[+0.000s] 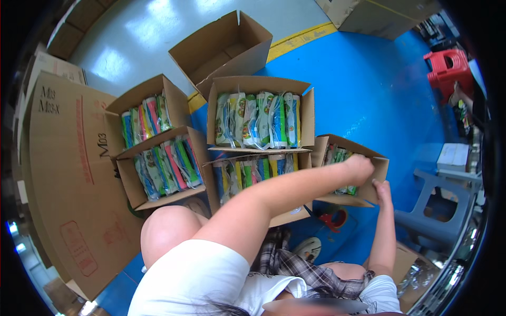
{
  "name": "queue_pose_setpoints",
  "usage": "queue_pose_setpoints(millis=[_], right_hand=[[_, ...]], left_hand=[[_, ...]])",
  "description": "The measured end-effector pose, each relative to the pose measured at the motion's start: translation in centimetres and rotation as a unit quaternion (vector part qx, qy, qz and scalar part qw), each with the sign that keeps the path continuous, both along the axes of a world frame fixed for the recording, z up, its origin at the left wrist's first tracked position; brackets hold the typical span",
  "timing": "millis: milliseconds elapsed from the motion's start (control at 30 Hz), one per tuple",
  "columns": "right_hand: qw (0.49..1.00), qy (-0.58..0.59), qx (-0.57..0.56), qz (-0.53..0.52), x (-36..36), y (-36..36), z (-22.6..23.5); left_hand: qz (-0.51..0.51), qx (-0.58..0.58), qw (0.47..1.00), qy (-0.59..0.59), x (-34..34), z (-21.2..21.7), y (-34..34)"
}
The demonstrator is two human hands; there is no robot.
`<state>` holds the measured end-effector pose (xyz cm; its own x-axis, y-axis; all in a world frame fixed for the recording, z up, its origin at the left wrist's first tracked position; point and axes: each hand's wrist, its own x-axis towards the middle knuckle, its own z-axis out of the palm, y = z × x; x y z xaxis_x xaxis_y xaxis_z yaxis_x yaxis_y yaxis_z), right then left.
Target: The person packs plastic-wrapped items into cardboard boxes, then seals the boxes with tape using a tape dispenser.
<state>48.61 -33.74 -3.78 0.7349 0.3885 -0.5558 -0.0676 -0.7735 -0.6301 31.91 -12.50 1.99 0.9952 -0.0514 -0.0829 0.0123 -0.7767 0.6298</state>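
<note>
My left arm reaches across to the small open cardboard box (378,167) at the right. Over its inside, my left hand (360,169) is closed, its fingers turned down; what they hold, if anything, is hidden. Below and left of that hand, green and white plastic-wrapped packets (336,154) stand in the box, partly covered by my forearm. At the box's near right corner, my right hand (383,192) is closed on the cardboard wall, thumb up at the rim.
Open boxes of colourful wrapped packets stand left (167,194) and centre (261,84); an open box (221,52) without visible contents lies behind. A red tape dispenser (333,218) lies near my shoe. A grey-blue stool (432,205) and red stool (448,73) stand right, a large carton (68,174) left.
</note>
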Motion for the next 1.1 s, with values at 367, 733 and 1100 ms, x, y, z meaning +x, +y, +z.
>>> queue_pose_setpoints(millis=[367,733,1100], right_hand=[[0.994,-0.043,0.097,0.004,-1.1,1.7,17.8],[0.865,-0.139,0.368,-0.312,-9.3,-3.0,38.2],[0.590,-0.510,0.608,-0.151,-30.9,-17.2,72.4]], left_hand=[[0.183,-0.222,0.918,-0.274,0.6,11.6,5.0],[0.163,-0.481,0.834,-0.213,2.0,15.2,5.9],[0.206,-0.497,0.807,-0.243,0.7,10.3,9.2]])
